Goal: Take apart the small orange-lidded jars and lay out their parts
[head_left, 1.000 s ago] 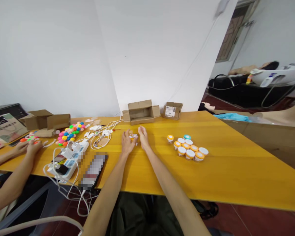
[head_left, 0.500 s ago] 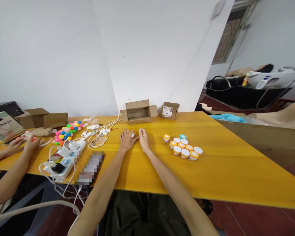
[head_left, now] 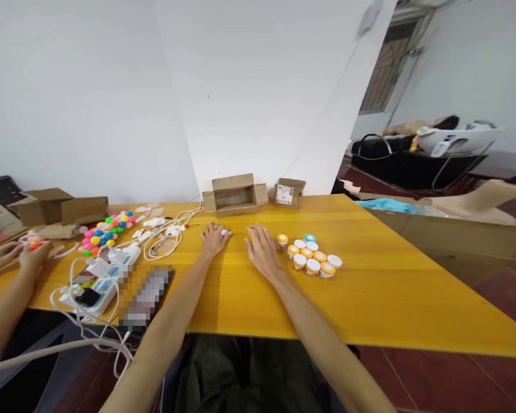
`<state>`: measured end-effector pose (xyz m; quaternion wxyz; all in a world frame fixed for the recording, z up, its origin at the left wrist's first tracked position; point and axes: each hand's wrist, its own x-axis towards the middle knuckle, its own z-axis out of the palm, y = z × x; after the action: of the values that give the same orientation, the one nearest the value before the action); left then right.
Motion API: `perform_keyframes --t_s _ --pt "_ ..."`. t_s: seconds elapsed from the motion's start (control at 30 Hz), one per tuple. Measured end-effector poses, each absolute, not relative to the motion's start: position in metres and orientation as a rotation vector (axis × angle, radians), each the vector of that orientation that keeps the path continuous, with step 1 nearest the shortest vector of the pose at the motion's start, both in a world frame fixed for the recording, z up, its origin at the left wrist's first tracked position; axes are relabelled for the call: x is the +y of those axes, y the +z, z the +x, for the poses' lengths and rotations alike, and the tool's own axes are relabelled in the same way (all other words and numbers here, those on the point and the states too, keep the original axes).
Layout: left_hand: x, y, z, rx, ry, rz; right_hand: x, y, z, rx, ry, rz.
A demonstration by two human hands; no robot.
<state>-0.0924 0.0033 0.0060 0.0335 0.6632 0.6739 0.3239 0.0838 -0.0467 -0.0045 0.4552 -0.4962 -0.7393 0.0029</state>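
My left hand (head_left: 214,238) is above the middle of the table, its fingers wrapped round a small container with a white top (head_left: 224,233). Most of that container is hidden by the hand. To its right my right hand (head_left: 262,246) reaches over the wood with its fingers stretched out, holding nothing that I can see. Nearest to it stands a small clear jar with an orange-rimmed lid (head_left: 282,240). Just beyond that is a close group of several such jars, with white, orange and teal lids (head_left: 313,265).
An open cardboard box (head_left: 235,207) and a smaller labelled box (head_left: 289,193) stand by the wall. Left are white cables (head_left: 172,229), a power strip (head_left: 107,287), a phone (head_left: 148,298) and colourful balls (head_left: 105,235). Another person's hands (head_left: 32,255) work at far left.
My right hand has moved right, away from my left hand, and its fingers have spread. The left hand stays round the small container. The whole view has shifted slightly.
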Motion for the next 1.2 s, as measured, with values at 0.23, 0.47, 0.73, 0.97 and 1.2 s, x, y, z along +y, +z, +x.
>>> perform_keyframes --t_s 0.23,0.47,0.73,0.97,1.2 --pt "0.009 0.011 -0.096 2.062 0.981 2.016 -0.044 0.006 0.11 -1.656 -0.19 -1.498" --pt "0.01 0.012 -0.098 2.127 0.954 2.017 -0.035 -0.011 0.12 -1.766 -0.065 -1.71" --pt "0.003 0.019 -0.095 2.271 0.737 2.03 -0.032 -0.016 0.117 -1.83 -0.022 -1.649" --pt "-0.004 0.024 -0.093 2.311 0.701 2.026 -0.029 -0.029 0.096 -1.758 0.189 -1.408" --pt "-0.008 0.022 -0.093 2.258 0.842 2.026 -0.022 -0.041 0.093 -1.71 0.421 -1.264"
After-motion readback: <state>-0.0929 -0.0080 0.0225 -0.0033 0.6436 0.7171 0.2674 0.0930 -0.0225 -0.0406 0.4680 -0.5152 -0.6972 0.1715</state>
